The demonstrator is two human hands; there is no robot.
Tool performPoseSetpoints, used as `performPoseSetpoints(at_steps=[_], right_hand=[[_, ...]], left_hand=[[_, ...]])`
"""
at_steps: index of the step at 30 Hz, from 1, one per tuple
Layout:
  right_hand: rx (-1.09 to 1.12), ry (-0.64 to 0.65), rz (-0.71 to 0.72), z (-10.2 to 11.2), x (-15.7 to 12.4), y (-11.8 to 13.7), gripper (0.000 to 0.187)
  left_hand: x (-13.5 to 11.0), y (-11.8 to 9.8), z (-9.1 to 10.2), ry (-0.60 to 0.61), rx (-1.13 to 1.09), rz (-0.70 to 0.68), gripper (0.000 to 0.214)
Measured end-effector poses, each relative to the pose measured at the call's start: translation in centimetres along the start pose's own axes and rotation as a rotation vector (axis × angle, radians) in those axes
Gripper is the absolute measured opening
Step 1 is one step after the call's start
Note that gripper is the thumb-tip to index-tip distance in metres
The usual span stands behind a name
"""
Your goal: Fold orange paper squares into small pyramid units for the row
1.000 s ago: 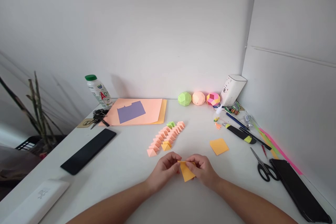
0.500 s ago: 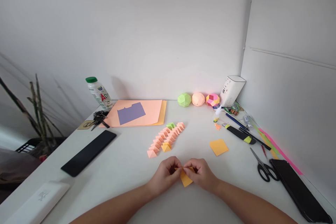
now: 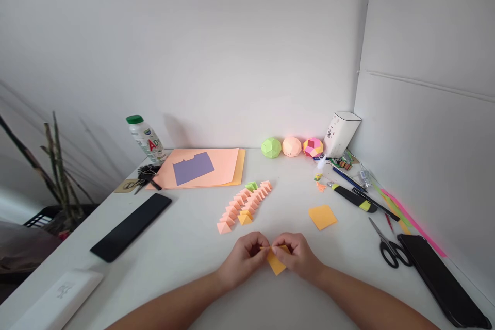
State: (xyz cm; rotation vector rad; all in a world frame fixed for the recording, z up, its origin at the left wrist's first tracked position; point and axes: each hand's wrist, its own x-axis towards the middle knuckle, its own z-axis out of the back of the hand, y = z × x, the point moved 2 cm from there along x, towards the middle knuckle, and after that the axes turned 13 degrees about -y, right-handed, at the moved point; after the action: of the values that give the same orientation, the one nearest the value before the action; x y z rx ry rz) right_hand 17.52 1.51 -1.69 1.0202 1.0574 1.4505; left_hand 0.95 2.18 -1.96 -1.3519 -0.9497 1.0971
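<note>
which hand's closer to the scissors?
Right. The right hand pinches the orange paper to the left of the scissors, not touching them; the left hand is farther left, beyond the right hand, at the paper's left side.

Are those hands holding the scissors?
No, the left hand and right hand hold orange paper, while the scissors lie on the white table.

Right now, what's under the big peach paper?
An orange sheet peeks out along the right side of the peach paper. The rest is covered, so I can't tell whether anything else is underneath.
</note>
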Motion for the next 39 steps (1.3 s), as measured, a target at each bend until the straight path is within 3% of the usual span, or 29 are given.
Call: performPoseSetpoints(at_steps=[13,26,34,39], right_hand=[[-0.015,0.016,0.039,-0.3,-0.1,0.0,0.007],[0.039,-0.003,-0.032,-0.2,-0.1,0.1,0.009],[0.080,-0.017,-0.073,-0.1,0.0,-0.1,0.010],[0.204,-0.028,-0.131,0.2,0.0,0.2,0.009]], left_hand=[[-0.1,-0.1,0.0,0.020,0.121,-0.075,0.016],[0.0,-0.2,0.3,-0.006,-0.045,0.039,0.020],[0.2,0.9,0.6,-0.050,-0.184,0.091,0.013],[0.4,0.8,0.6,-0.026,-0.320,0.120,0.012]])
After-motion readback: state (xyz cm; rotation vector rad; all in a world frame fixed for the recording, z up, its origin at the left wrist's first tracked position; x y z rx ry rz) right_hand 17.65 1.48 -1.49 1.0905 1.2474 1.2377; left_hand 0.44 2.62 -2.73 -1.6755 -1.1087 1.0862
